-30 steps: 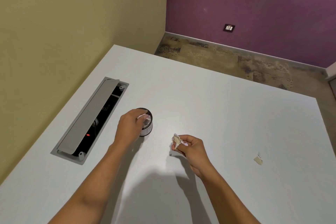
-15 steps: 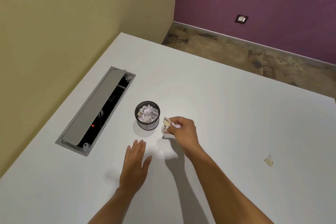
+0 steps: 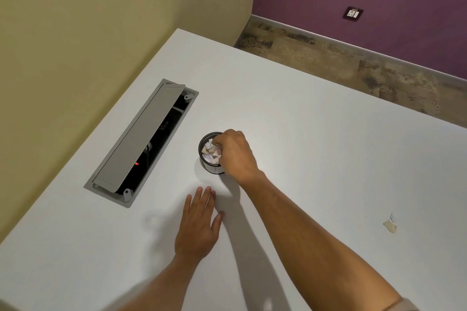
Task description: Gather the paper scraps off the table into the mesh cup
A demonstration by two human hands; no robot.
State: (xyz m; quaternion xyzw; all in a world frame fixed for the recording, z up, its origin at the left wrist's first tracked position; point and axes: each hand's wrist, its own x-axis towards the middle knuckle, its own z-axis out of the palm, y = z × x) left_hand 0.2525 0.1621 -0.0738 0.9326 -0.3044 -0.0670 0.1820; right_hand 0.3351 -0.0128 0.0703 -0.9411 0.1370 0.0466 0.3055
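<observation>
Fingers of the right hand [image 3: 235, 153] curl down over the mouth of the mesh cup [image 3: 211, 155], bunched close together at the crumpled paper scraps [image 3: 211, 152] heaped inside; whether they pinch a scrap or merely touch the pile cannot be told from this angle. That cup stands upright on the white table [image 3: 316, 146], just right of the recessed cable tray [image 3: 141, 141], whose grey flap is lifted and shows a small red light in the dark well. Nearer the camera, the left hand [image 3: 199, 225] lies flat on the tabletop, palm down, fingers straight and close together, holding nothing. Well off to the right, one torn scrap [image 3: 390, 224] lies alone on the table. Beyond the far edge, a wall socket [image 3: 353, 13] sits on the purple wall.
</observation>
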